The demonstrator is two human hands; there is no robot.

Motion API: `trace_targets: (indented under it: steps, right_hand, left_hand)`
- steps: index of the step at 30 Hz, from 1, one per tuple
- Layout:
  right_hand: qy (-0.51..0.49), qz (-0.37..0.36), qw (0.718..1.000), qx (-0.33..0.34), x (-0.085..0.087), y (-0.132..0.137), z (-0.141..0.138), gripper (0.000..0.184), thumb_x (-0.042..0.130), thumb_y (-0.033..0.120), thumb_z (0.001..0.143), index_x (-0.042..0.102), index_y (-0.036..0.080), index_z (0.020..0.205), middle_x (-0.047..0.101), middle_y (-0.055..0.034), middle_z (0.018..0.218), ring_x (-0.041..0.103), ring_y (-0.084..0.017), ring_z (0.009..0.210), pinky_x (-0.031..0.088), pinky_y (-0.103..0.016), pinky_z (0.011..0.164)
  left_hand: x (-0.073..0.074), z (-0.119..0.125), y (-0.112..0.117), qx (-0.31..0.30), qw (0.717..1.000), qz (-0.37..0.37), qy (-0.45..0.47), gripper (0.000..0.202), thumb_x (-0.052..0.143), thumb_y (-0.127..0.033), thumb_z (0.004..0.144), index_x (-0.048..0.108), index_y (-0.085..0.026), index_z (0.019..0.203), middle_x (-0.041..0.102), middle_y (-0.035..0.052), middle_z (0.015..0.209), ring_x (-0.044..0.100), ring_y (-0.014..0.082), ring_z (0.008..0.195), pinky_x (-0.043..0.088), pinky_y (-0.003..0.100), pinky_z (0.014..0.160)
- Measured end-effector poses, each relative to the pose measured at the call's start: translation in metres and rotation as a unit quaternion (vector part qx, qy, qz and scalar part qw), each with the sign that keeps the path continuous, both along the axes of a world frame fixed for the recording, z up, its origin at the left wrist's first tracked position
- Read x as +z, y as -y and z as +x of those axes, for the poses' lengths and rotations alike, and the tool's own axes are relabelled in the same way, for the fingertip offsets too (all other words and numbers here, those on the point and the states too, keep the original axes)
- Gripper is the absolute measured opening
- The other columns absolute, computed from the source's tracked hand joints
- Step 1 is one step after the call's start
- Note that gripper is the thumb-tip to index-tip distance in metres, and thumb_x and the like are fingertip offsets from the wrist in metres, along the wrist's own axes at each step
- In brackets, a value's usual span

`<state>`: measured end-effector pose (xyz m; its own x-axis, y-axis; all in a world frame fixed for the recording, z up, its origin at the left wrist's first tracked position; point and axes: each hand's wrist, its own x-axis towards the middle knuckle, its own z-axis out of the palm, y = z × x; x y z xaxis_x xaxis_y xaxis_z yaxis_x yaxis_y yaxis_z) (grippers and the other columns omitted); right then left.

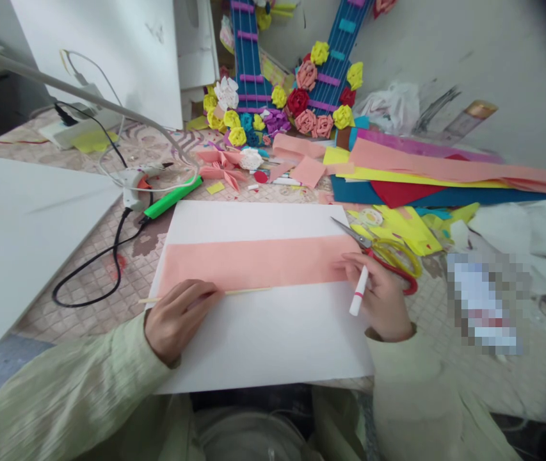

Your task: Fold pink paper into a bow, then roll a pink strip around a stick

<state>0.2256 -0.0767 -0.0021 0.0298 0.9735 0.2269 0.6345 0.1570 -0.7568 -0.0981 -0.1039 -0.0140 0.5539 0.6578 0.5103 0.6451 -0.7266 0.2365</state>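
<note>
A strip of pink crepe paper [263, 261] lies flat across a white board [273, 339]. Along its lower left edge runs a thin wooden stick [248, 291], with the fingers of my left hand [181, 314] closed over its middle. My right hand [381, 298] rests at the strip's right end, fingertips on the paper. Between its fingers is a white marker [359, 291] with a red band, tilted down toward me. Scissors [390, 256] with red and yellow handles lie just beyond the right hand, blades over the board's corner.
At the left are a hot glue gun [134, 186], its black cord and a green bar [171, 197]. Behind lie pink scraps [308, 171] and coloured paper sheets [426, 163]. Paper flowers [297, 101] and blue guitar-neck shapes [253, 54] lean at the wall. White crumpled material [527, 230] lies right.
</note>
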Motion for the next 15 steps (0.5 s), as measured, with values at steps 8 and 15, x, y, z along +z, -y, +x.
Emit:
trace_targets:
  steps: [8,15]
  right_hand:
    - [-0.027,-0.001,1.0,0.001,0.0,0.0,-0.001,0.023,0.047,0.029,0.079,0.053,0.02,0.1,0.064,-0.0063,0.09,0.059,-0.019,0.087,0.046,-0.036,0.078]
    - [-0.084,0.155,0.97,-0.167,0.013,0.005,-0.013,0.018,0.044,0.029,0.081,0.055,0.019,0.09,0.063,-0.0046,0.07,0.059,-0.02,0.077,0.045,-0.038,0.077]
  left_hand:
    - [0.002,0.0,0.001,0.002,1.0,-0.027,0.003,0.024,0.041,-0.009,0.082,0.049,-0.016,0.103,0.053,0.0092,0.094,0.051,0.0182,0.087,0.047,0.034,0.072]
    - [0.002,-0.001,0.001,0.006,1.0,-0.021,-0.005,0.025,0.042,-0.008,0.081,0.05,-0.016,0.103,0.054,0.0089,0.095,0.052,0.0183,0.087,0.047,0.034,0.073]
